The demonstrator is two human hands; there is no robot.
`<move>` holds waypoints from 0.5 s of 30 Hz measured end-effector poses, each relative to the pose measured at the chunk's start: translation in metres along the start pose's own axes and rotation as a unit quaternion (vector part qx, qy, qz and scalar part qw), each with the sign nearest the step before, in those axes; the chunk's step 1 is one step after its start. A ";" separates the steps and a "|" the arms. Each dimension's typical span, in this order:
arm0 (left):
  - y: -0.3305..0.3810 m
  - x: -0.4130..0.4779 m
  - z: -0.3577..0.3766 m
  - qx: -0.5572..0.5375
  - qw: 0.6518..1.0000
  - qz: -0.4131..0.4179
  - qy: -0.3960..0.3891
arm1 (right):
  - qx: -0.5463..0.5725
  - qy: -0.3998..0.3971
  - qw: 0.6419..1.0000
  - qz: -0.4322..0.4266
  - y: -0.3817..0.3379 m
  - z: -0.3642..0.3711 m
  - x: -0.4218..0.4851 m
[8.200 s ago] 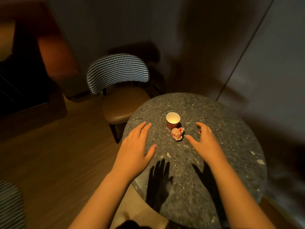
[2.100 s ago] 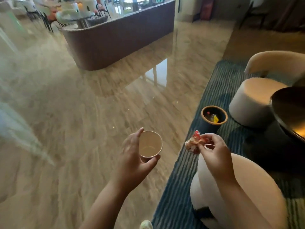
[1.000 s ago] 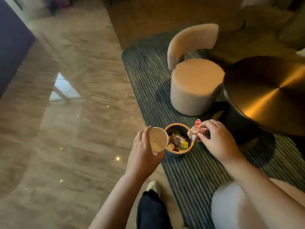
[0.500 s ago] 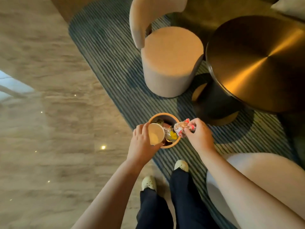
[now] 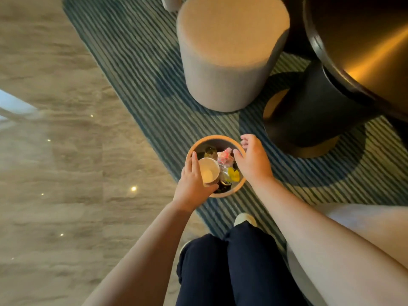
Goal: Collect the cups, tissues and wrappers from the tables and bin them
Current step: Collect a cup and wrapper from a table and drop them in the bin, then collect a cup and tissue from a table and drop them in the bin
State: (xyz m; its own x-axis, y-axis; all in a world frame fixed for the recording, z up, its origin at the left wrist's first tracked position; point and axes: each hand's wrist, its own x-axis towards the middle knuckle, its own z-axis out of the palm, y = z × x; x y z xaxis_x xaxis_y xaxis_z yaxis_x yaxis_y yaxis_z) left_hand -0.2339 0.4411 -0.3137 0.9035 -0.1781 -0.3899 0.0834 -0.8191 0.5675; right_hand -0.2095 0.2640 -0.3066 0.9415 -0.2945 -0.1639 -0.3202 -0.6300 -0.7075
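A small round bin (image 5: pixel 215 138) with an orange rim stands on the striped rug in front of my feet. My left hand (image 5: pixel 192 183) grips a paper cup (image 5: pixel 208 171) over the bin's left side, its white inside facing up. The crumpled pink and white wrapper (image 5: pixel 225 156) lies among the litter inside the bin. My right hand (image 5: pixel 252 160) hovers over the bin's right rim with its fingers spread and nothing in them. Yellow and dark scraps fill the bin below.
A round beige stool (image 5: pixel 229 56) stands just beyond the bin. To the right is a dark round table (image 5: pixel 362 47) on a thick pedestal (image 5: pixel 309 115). Polished stone floor (image 5: pixel 55 151) lies left of the rug. A pale seat (image 5: pixel 362 219) is at my right elbow.
I have leaned in over the bin. My right hand has let go of the wrapper, which now lies in the bin. My left hand has brought the cup lower over the bin.
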 end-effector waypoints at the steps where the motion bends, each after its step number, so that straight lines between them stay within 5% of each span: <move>1: -0.002 0.000 0.004 0.022 1.000 0.001 -0.017 | 0.001 -0.001 1.000 -0.007 -0.001 -0.004 -0.003; 7: 0.027 -0.040 -0.050 0.074 0.997 0.028 0.012 | -0.003 -0.017 0.998 -0.061 -0.049 -0.075 -0.040; 15: 0.183 -0.112 -0.229 0.162 0.950 0.233 0.129 | -0.025 0.072 0.991 -0.114 -0.191 -0.236 -0.123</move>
State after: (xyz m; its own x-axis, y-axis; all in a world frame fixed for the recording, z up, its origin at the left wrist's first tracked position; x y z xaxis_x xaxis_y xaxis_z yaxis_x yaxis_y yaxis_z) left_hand -0.2237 0.4359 -0.0005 0.8869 -0.4576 0.0634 -0.4472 -0.8160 0.3663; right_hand -0.2885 0.2510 0.0113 0.9665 -0.2369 0.0989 -0.1083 -0.7256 -0.6795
